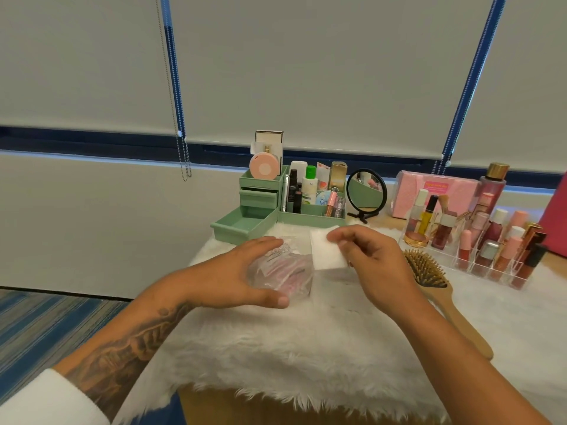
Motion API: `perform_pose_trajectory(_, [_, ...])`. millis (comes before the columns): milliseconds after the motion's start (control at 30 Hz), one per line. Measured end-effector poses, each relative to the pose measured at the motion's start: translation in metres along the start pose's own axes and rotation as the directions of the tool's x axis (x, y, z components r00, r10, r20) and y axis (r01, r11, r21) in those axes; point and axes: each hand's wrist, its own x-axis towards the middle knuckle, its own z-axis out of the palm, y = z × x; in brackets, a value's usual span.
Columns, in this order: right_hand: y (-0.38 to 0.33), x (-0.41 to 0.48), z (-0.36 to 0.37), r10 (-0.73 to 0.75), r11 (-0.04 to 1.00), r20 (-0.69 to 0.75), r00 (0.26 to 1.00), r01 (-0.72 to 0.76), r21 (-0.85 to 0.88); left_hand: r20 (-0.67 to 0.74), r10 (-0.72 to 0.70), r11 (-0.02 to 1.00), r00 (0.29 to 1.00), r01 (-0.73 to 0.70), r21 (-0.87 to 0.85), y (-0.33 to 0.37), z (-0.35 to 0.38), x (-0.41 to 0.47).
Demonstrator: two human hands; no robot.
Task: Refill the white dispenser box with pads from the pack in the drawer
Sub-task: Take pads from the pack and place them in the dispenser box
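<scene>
A clear plastic pack of pads (285, 271) with pink print lies on the white fur mat, and my left hand (236, 274) grips it from the left side. My right hand (371, 259) pinches a stack of white square pads (325, 251) just right of the pack, lifted slightly above the mat. Below those pads sits a pale white box-like shape (336, 276), partly hidden by my right hand. The green organiser's bottom drawer (242, 227) stands pulled out behind the pack.
A green organiser (310, 194) with bottles and tubes stands at the back. A round black mirror (366, 191) is to its right. A wooden hairbrush (441, 289) lies right of my right hand. A clear acrylic rack (478, 240) of cosmetics and a pink box (435, 191) fill the right side.
</scene>
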Motion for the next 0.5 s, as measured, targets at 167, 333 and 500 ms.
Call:
perform_pose_trajectory(167, [0.004, -0.002, -0.011, 0.013, 0.999, -0.077, 0.997, -0.016, -0.036, -0.214, 0.085, 0.996, 0.973, -0.087, 0.002, 0.03, 0.011, 0.013])
perform_pose_trajectory(333, [0.009, 0.003, -0.029, 0.082, 0.996, -0.202, 0.976, -0.089, -0.021, -0.182, 0.128, 0.989, 0.975, -0.112, 0.092, 0.039, 0.026, 0.037])
perform_pose_trajectory(500, [0.015, 0.003, -0.03, 0.107, 0.992, -0.085, 0.991, -0.111, -0.052, -0.171, 0.176, 0.971, 0.969, -0.143, 0.19, 0.038, 0.039, 0.046])
